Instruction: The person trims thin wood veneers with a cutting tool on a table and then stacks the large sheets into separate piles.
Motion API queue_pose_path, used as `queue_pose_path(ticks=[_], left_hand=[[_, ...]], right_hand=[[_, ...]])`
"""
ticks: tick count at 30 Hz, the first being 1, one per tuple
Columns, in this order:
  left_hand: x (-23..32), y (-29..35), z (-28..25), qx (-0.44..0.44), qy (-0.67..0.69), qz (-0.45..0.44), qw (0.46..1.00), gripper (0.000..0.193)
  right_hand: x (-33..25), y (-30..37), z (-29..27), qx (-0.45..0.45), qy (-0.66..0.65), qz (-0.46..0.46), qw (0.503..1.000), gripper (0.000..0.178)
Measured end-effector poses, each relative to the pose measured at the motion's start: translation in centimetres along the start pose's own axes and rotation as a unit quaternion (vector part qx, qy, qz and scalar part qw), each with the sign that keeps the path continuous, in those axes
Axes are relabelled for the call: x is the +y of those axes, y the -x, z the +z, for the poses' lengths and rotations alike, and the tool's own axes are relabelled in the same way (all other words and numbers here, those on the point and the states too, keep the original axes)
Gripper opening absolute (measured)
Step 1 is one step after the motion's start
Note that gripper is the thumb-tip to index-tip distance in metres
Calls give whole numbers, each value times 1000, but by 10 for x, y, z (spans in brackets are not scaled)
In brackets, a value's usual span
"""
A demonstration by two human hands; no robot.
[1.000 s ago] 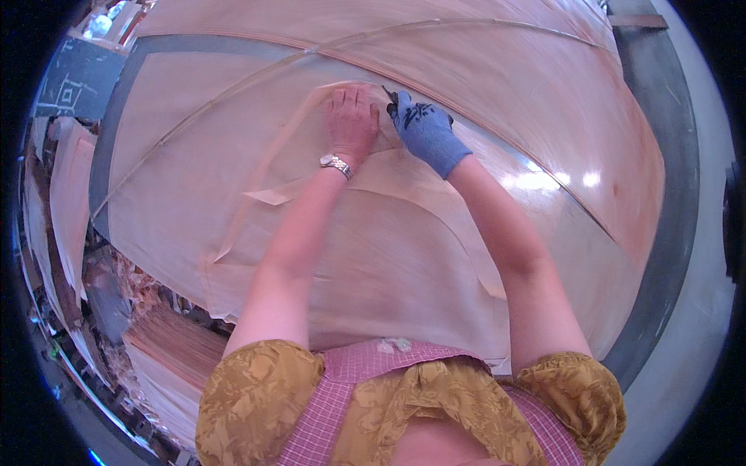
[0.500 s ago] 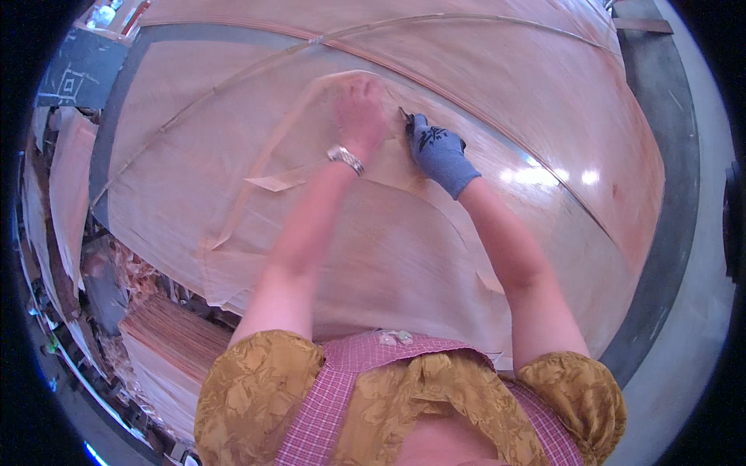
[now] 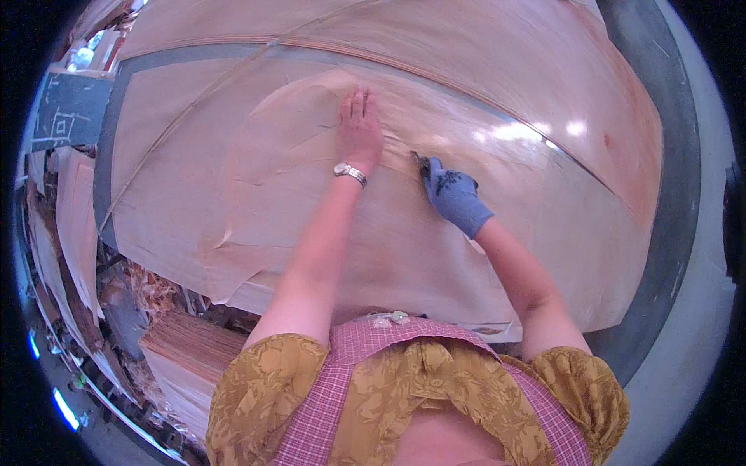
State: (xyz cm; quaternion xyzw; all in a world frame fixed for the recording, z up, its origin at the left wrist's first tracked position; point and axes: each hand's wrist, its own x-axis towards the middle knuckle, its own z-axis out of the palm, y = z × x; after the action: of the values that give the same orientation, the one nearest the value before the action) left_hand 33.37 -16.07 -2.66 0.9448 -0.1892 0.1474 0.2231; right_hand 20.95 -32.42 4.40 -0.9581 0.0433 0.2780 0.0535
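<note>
The bare left hand had stayed flat, fingers spread, pressing the thin pale wood veneer sheet on the desk. The blue-gloved right hand, fingers closed around a small dark blade, had drawn back toward the near edge, lengthening the cut.

A veneer workshop: thin wood sheets cover the bench, stacked veneer beside it.

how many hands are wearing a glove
1. The right hand, gripping a small tool on the veneer sheet, wears a blue glove. The left hand is bare, with a wristwatch, pressed flat on the sheet.
</note>
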Motion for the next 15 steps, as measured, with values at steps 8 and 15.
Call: queue_pose_path(ticks=[8,15], left_hand=[[70,11,24,-65,65,45,995,50],[104,19,22,-72,-11,57,996,57]], right_hand=[[38,22,22,65,18,-50,996,26],[151,44,6,42,55,-190,979,18]])
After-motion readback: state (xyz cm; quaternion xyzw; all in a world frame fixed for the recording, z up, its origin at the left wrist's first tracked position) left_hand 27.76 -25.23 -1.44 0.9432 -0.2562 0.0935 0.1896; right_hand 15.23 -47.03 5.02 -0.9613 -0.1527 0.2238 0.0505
